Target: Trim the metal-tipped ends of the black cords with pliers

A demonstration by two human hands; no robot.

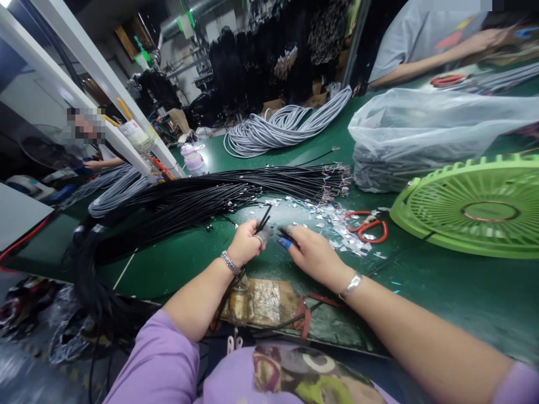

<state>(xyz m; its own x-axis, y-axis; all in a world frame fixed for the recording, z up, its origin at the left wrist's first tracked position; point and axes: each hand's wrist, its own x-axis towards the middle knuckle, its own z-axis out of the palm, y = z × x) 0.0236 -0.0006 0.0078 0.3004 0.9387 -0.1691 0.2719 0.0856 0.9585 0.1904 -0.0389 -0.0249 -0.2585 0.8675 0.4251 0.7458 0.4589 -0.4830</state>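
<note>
My left hand [246,242] is closed in a pinch on a few thin black cable ends [264,217] that stick up from its fingers. My right hand [309,252], with blue tape on a fingertip, is closed close beside it, pinching the end of a black cable [287,234]. Both hands hover over the green table [442,292] near its front edge. A large bundle of black cables [202,196] lies across the table behind the hands, stripped ends pointing right. Silver foil scraps [337,224] litter the surface right of the hands.
Red-handled scissors [370,227] lie among the scraps. A green fan grille [475,205] rests at right, behind it a plastic bag of grey cables [421,134]. Grey cable coils [282,126] lie farther back. A co-worker's arm [421,62] reaches in at top right; another person [96,151] sits far left.
</note>
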